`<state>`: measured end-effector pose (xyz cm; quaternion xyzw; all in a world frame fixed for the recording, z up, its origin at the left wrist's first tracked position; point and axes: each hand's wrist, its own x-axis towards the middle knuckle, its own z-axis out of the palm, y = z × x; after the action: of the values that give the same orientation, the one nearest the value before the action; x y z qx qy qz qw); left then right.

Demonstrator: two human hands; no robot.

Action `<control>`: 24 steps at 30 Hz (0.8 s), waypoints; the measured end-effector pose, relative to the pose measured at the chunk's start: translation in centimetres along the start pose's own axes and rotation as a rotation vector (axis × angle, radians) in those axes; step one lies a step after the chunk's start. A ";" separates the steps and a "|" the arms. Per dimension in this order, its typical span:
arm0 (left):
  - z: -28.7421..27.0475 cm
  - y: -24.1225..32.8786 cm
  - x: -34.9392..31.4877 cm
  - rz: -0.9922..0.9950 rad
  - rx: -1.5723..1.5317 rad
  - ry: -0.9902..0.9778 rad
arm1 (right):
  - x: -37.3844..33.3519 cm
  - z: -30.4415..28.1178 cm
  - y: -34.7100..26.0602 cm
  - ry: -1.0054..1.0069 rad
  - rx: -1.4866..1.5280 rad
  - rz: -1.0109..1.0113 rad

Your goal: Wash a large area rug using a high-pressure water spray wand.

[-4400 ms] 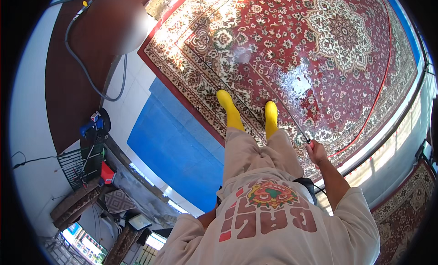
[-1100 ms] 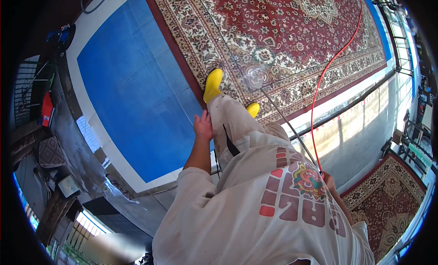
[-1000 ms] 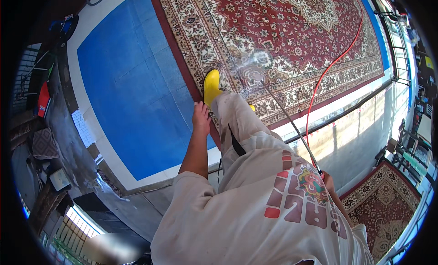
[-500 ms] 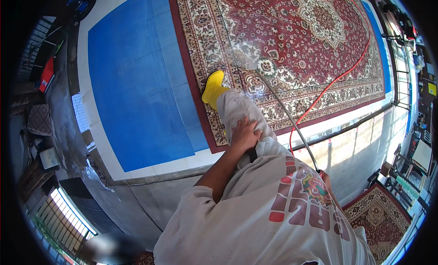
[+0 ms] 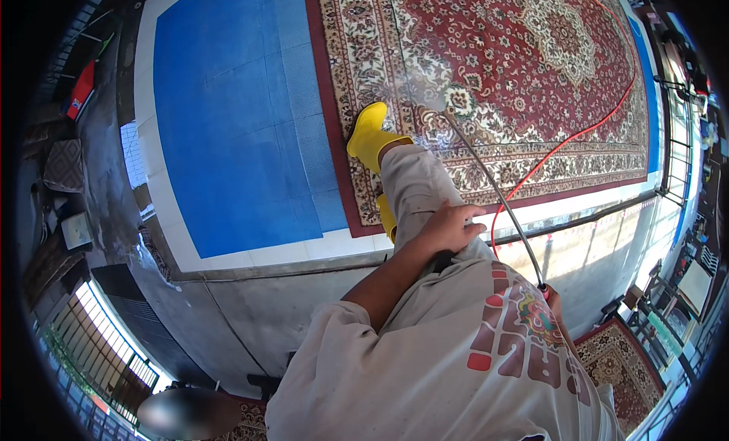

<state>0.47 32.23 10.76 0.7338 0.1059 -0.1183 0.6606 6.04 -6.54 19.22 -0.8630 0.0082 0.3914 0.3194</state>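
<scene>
My right hand point(image 5: 553, 298), partly hidden by my shirt, grips the rear end of a pressure washer lance point(image 5: 495, 187). The thin metal lance slants up and left, its tip above a red and cream patterned carpet point(image 5: 486, 61). A pale mist of spray shows around that tip. At my thigh, my left hand point(image 5: 449, 227) is empty, its fingers apart and pointing right over the beige trousers. One yellow rubber boot point(image 5: 369, 134) stands on the carpet's left border; the other yellow boot point(image 5: 386, 218) is partly hidden behind my leg.
A red hose point(image 5: 562, 143) curves across the carpet. Blue flooring point(image 5: 228, 130) edged by white tiles lies to the left. A black metal rack point(image 5: 672, 137) stands at the right. Another patterned rug point(image 5: 619, 365) lies at lower right, near a grey concrete strip point(image 5: 250, 312).
My left hand has lifted from near the knee and shifted right, up the thigh. The lance stays in my right hand, its tip still over the carpet. The view has shifted slightly.
</scene>
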 end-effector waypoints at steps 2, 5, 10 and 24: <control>-1.4 -1.6 -0.2 -0.006 -0.741 0.247 | -0.4 -0.6 0.8 -0.012 0.013 -0.001; -4.4 -9.0 -2.4 -0.202 -1.332 0.757 | -0.7 -1.6 2.6 0.021 -0.036 -0.007; -0.7 -17.4 -9.3 -1.345 -0.861 0.620 | -0.6 -1.9 2.9 0.109 0.025 0.010; -15.6 -8.1 7.3 -0.150 -1.276 0.527 | 1.4 1.3 1.5 -0.064 0.017 0.066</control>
<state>5.40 48.61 2.39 0.1971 0.3620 0.1037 0.9052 5.75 -6.63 16.81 -0.8465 0.0295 0.4291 0.3136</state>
